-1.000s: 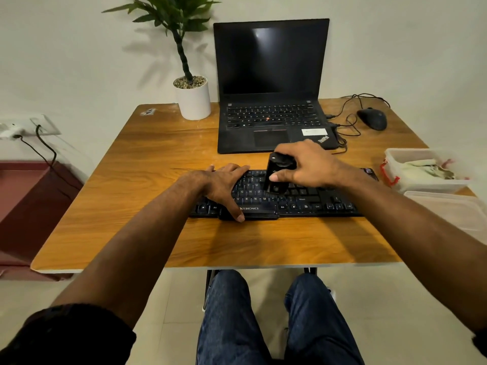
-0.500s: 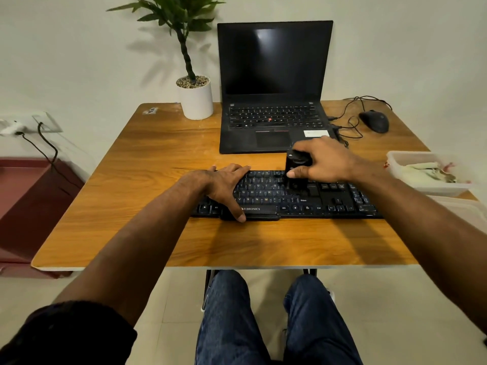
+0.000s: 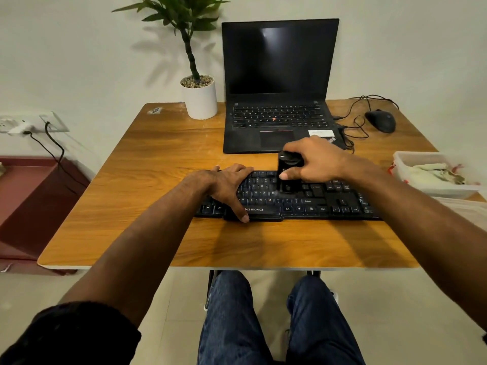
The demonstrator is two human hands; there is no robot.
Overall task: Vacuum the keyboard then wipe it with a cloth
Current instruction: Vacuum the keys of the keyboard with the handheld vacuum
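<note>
A black keyboard point(image 3: 329, 198) lies across the middle of the wooden table point(image 3: 147, 185). My left hand point(image 3: 226, 185) rests flat on its left part, thumb reaching down to the front edge. My right hand point(image 3: 313, 159) grips a small black handheld vacuum point(image 3: 287, 172), which stands upright with its lower end on the keys near the keyboard's middle. A pale cloth point(image 3: 432, 172) lies in a white plastic tub point(image 3: 411, 159) at the table's right edge.
An open black laptop point(image 3: 279, 83) stands behind the keyboard. A white pot with a green plant point(image 3: 199, 98) sits at the back left, a black wired mouse point(image 3: 380, 121) at the back right. A translucent lid point(image 3: 469, 209) lies near the tub.
My right hand has moved the vacuum to the right along the keys, then slightly back toward the middle. My left hand has stayed on the keyboard's left part.
</note>
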